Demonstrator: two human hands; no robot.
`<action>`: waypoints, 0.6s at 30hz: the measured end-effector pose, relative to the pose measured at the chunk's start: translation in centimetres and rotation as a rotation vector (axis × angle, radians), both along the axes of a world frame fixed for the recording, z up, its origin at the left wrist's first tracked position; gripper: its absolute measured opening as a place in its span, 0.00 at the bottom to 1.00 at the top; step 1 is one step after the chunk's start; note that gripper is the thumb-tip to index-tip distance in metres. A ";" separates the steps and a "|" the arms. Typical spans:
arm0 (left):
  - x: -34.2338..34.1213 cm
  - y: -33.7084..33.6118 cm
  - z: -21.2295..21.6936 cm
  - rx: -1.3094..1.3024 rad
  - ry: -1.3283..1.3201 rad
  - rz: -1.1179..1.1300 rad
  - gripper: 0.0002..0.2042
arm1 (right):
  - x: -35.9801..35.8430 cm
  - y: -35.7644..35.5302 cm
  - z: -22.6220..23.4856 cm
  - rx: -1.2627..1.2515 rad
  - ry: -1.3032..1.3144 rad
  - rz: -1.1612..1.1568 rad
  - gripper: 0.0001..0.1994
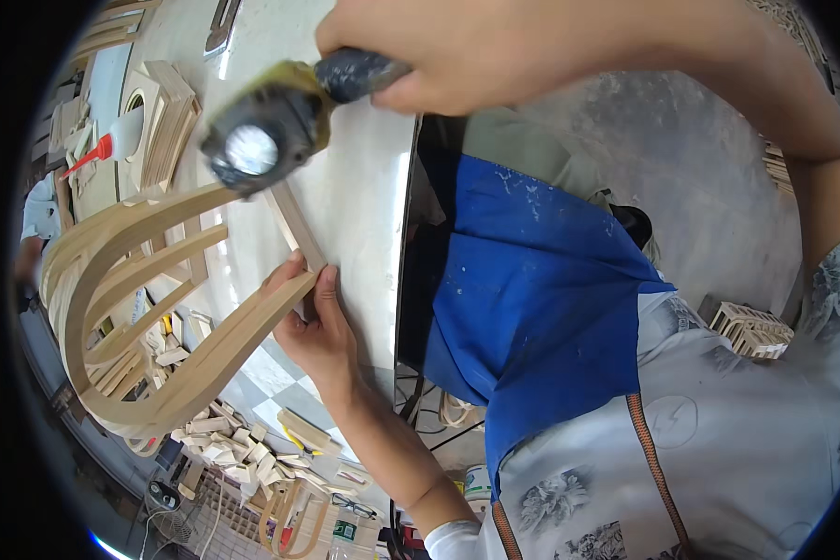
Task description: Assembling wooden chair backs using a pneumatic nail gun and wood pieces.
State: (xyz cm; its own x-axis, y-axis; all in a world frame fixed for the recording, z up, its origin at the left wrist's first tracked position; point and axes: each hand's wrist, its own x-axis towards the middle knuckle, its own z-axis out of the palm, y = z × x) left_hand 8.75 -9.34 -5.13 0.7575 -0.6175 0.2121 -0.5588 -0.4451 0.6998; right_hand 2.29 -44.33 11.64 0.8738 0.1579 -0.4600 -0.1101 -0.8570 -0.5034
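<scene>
My right hand is closed round the black handle of a mallet. Its black and yellow head, blurred, shows a pale round striking face over the workbench. Beneath the head, a straight wooden strip runs across the ends of a curved wooden frame. My left hand pinches the frame's near end where the strip meets it, with thumb and fingers on either side of the joint. Several slats stand inside the bent frame. The mallet hides the strip's far end.
A white glue bottle with a red nozzle lies beside stacked wooden pieces. Many loose wood offcuts are heaped beyond the frame. A blue apron covers my lap by the bench edge. Another person is at the far left.
</scene>
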 end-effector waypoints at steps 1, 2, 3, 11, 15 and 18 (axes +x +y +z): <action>0.0 0.0 0.0 -0.001 0.000 0.001 0.17 | -1.1 0.8 -0.5 -0.001 0.000 0.001 0.13; -0.1 0.0 0.0 0.006 -0.002 0.007 0.17 | -2.4 1.8 -2.1 0.290 0.028 -0.245 0.10; 0.0 -0.2 0.1 0.002 -0.007 0.009 0.17 | -3.4 2.5 -3.2 0.571 0.050 -0.494 0.08; -0.2 -0.9 -0.2 -0.009 -0.008 0.041 0.17 | -5.9 7.5 -12.9 1.353 0.495 -0.770 0.16; -0.2 -0.5 0.1 0.008 -0.010 0.028 0.17 | -6.1 8.5 -14.0 1.572 0.503 -0.823 0.17; -0.3 -0.3 -0.1 -0.023 0.019 0.033 0.17 | -6.2 8.8 -14.4 1.606 0.534 -0.819 0.17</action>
